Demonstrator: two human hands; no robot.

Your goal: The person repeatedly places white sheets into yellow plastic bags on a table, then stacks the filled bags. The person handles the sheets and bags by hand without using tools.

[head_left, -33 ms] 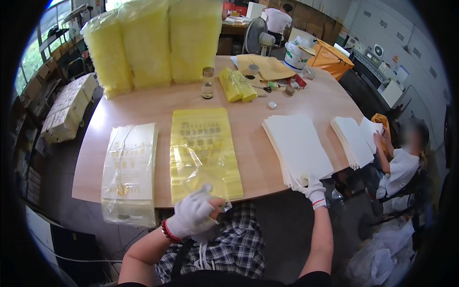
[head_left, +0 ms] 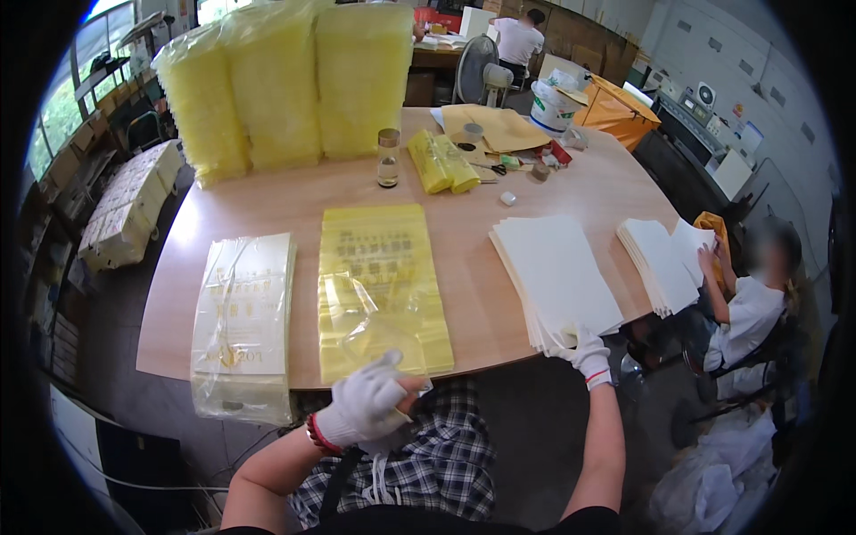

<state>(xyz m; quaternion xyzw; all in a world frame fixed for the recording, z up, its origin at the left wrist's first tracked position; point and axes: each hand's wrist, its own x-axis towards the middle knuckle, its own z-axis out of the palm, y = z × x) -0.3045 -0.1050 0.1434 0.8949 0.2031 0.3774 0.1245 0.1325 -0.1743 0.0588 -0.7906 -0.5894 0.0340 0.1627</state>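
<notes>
My left hand (head_left: 368,401), in a white glove with a bare thumb, is closed at the front edge of the table. It pinches the lifted near end of a clear plastic bag, the top one of a stack of yellow printed bags (head_left: 377,245). My right hand (head_left: 588,355), gloved in white with a red cuff line, grips the near corner of a fanned stack of white sheets (head_left: 557,272); its fingertips are partly hidden. Left of the yellow bags lies a stack of cream printed covers in clear plastic (head_left: 239,312), overhanging the table edge.
Tall bundles of yellow bags (head_left: 276,94) stand at the back left, beside a glass bottle (head_left: 388,159). Folded yellow bags (head_left: 441,165), scissors (head_left: 499,168) and tape lie farther back. At right, a seated person (head_left: 749,303) handles another white stack (head_left: 658,267). A fan (head_left: 477,67) stands behind.
</notes>
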